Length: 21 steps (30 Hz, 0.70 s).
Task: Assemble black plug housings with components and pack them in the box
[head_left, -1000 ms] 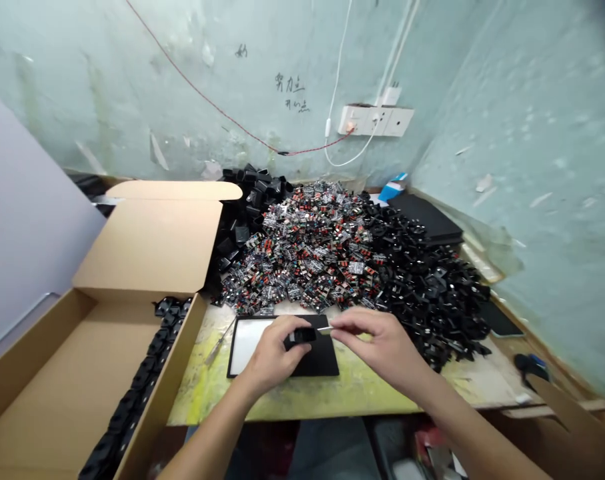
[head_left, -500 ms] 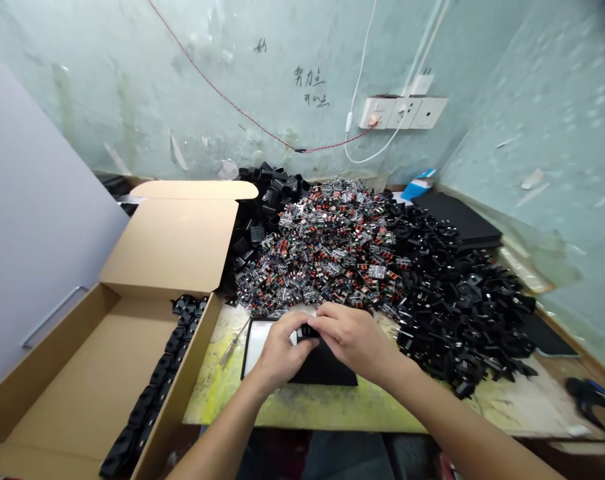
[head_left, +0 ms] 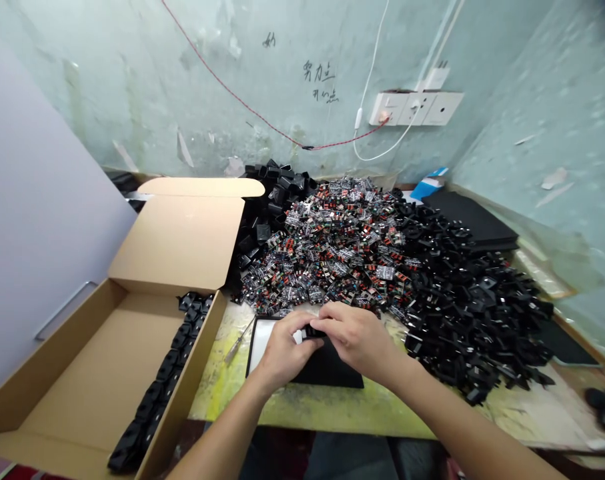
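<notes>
Between my two hands is a small black plastic housing (head_left: 312,332), mostly covered by my fingers. My left hand (head_left: 288,347) grips it from the left, thumb below and fingers above. From the right, the pinched fingers of my right hand (head_left: 349,333) press on its top. Both hands are over a black pad (head_left: 332,368) with a white panel (head_left: 263,339) at its left. Behind them rises a heap of small circuit boards (head_left: 332,247). To the right spreads a pile of black plug parts (head_left: 472,300).
An open cardboard box (head_left: 77,367) stands at left, a row of black units (head_left: 152,393) along its right wall. A screwdriver (head_left: 238,341) lies left of the pad. Black casings (head_left: 277,190) are heaped at the back. Black sheets (head_left: 469,217) are stacked at back right.
The whole view has shifted slightly, so the scene sits a little further right. Both hands stay together on the black housing, with only slight finger movement.
</notes>
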{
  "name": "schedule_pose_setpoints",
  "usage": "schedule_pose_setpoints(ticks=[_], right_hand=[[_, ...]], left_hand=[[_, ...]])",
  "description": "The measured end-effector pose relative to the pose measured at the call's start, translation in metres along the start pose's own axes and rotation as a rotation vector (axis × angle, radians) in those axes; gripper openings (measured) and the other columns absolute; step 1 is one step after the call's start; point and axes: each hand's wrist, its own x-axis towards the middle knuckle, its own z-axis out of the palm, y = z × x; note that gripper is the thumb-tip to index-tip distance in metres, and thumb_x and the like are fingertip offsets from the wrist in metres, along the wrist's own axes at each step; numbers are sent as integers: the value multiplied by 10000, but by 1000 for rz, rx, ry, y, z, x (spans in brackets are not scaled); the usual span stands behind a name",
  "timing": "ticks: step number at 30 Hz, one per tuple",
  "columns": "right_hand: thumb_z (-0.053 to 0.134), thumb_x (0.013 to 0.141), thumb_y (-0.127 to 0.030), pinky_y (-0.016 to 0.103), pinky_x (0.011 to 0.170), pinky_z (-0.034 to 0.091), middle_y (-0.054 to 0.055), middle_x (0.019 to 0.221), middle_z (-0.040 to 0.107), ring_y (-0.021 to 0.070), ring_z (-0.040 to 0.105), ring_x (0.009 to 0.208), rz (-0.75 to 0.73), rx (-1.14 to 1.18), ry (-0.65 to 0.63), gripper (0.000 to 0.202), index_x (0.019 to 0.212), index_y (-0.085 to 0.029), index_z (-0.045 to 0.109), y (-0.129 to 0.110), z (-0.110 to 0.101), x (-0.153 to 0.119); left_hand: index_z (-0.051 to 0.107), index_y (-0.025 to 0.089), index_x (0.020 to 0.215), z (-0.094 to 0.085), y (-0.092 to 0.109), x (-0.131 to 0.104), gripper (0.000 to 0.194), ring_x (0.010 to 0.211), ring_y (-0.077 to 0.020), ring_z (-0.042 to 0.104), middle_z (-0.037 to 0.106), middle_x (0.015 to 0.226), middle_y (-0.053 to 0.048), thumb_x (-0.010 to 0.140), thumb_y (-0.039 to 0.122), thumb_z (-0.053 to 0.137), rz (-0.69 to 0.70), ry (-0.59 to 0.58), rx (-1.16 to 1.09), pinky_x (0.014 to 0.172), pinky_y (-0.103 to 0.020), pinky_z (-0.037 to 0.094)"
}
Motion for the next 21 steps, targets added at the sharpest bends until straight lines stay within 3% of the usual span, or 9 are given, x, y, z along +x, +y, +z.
schedule_pose_setpoints(ticks=[4, 8, 12, 15, 18, 21], right_hand=[[501, 966, 0, 290, 784, 554, 62, 1045, 734, 193, 698, 915, 94, 199, 29, 423, 1164, -256, 773, 5, -1, -1], [528, 1027, -101, 309, 789, 566, 57, 970, 734, 199, 701, 889, 240, 440, 184, 306, 1134, -248, 774, 7, 4, -2], [572, 1049, -202, 342, 846, 587, 73, 1022, 752, 211, 717, 922, 398, 530, 310, 218, 1152, -234, 762, 2, 26, -13], [596, 1031, -200, 372, 914, 592, 83, 1095, 755, 228, 721, 1009, 414, 514, 259, 228, 1199, -236, 746, -3, 49, -28], [653, 989, -193, 429, 963, 582, 92, 1162, 739, 260, 695, 1087, 388, 446, 173, 261, 1230, -242, 738, -8, 71, -44], [660, 987, -199, 472, 958, 559, 107, 1196, 719, 286, 663, 1116, 378, 345, 151, 245, 1213, -242, 746, -11, 86, -52]], left_hand=[[796, 262, 1088, -3, -2, 0, 365, 1075, -257, 725, 802, 1120, -43, 780, 70, 758, 5, 34, -16, 1016, -429, 557], [773, 252, 1113, -5, 0, 0, 353, 1097, -246, 726, 794, 1141, -46, 795, 98, 770, 11, 32, -49, 1027, -400, 549], [719, 225, 1064, -8, 1, 0, 255, 990, -221, 719, 773, 1052, -44, 820, 206, 793, -28, 59, -11, 908, -342, 555], [638, 228, 996, -19, -2, -3, 186, 897, -190, 692, 735, 988, -24, 831, 167, 698, -54, 96, 43, 806, -296, 538], [638, 244, 1062, -33, 0, -10, 304, 866, -199, 686, 730, 960, -17, 798, 96, 624, -137, -36, 271, 799, -302, 526], [721, 241, 1101, -38, 12, -22, 299, 913, -271, 718, 757, 985, -72, 811, 179, 684, -302, -322, 681, 819, -352, 525]])
